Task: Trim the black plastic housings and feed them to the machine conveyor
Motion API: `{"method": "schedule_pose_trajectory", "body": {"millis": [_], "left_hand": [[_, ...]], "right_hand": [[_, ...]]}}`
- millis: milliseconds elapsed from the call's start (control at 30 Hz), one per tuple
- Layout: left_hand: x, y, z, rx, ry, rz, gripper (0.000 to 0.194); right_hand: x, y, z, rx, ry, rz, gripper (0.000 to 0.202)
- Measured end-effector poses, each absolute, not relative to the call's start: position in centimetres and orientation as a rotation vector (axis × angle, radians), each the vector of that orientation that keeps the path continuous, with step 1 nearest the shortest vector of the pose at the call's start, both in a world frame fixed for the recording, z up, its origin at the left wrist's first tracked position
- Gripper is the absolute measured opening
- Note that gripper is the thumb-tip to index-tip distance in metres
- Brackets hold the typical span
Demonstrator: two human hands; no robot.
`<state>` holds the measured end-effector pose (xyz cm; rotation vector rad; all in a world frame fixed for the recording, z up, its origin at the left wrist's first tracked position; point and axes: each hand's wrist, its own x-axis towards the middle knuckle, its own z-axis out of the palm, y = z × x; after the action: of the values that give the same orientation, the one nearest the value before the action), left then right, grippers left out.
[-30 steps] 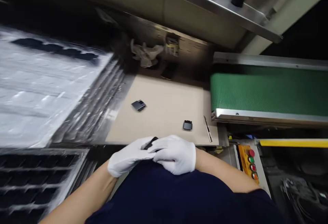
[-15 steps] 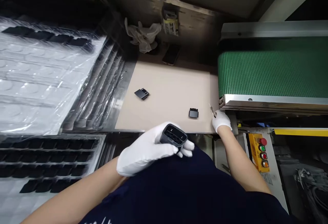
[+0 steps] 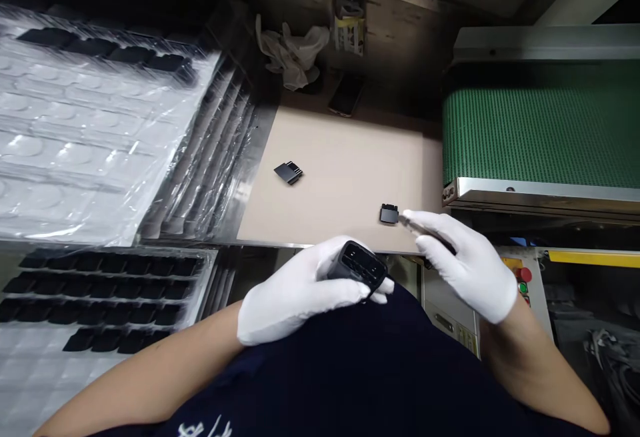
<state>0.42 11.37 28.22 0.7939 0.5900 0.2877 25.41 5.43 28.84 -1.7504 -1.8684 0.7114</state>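
Observation:
My left hand [image 3: 295, 287], in a white glove, is wrapped round a black plastic housing [image 3: 361, 265] whose open side faces up. My gloved right hand [image 3: 465, 260] grips metal tweezers [image 3: 427, 232]. Their tips reach the right edge of a small black rectangular part [image 3: 389, 214] lying near the front edge of the beige work surface. Whether the tips are closed on it, I cannot tell. Farther left on that surface lies a small stack of thin dark pieces [image 3: 289, 172].
A green conveyor belt [image 3: 540, 130] stands at the right, above a button box [image 3: 513, 267]. On the left are stacked plastic trays [image 3: 75, 137] and a tray with rows of black parts [image 3: 100, 290]. A phone [image 3: 346, 95] and a crumpled white bag [image 3: 295, 54] lie behind the beige board [image 3: 345, 170].
My right hand has come from beside the conveyor's corner to the small black part, bringing the tweezers to it. My left hand still holds the housing. The view has shifted slightly.

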Motion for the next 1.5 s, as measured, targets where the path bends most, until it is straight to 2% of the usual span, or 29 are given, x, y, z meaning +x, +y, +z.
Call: {"method": "schedule_pose_trajectory", "body": {"millis": [133, 233, 367, 567, 700, 900, 1200, 1500], "left_hand": [[0.2, 11.4, 28.4, 0.955, 0.639, 0.28, 0.025], [-0.1, 11.5, 28.7, 1.045, 0.671, 0.269, 0.026], [-0.3, 11.6, 28.8, 1.066, 0.716, 0.273, 0.026], [-0.8, 11.9, 28.6, 1.052, 0.714, 0.279, 0.022], [-1.0, 12.0, 28.5, 1.072, 0.759, 0.274, 0.023], [-1.1, 12.3, 28.3, 1.101, 0.791, 0.278, 0.025], [-1.2, 12.6, 28.1, 1.101, 0.812, 0.29, 0.024], [-1.0, 12.9, 28.5, 1.084, 0.849, 0.332, 0.028]], "right_hand": [[22.5, 6.0, 33.2, -1.726, -2.21, 0.509, 0.02], [20.7, 6.7, 35.0, -1.862, -2.459, 0.454, 0.021], [18.9, 7.6, 36.2, -2.017, -2.672, 0.464, 0.021], [17.7, 8.3, 36.3, -2.01, -2.805, 0.382, 0.016], [17.2, 8.6, 36.4, -2.035, -2.832, 0.368, 0.022], [16.7, 9.0, 36.2, -2.098, -2.791, 0.558, 0.038], [16.8, 9.2, 35.9, -2.047, -2.864, 0.53, 0.053], [17.0, 8.9, 35.5, -2.047, -2.867, 0.269, 0.055]]}}
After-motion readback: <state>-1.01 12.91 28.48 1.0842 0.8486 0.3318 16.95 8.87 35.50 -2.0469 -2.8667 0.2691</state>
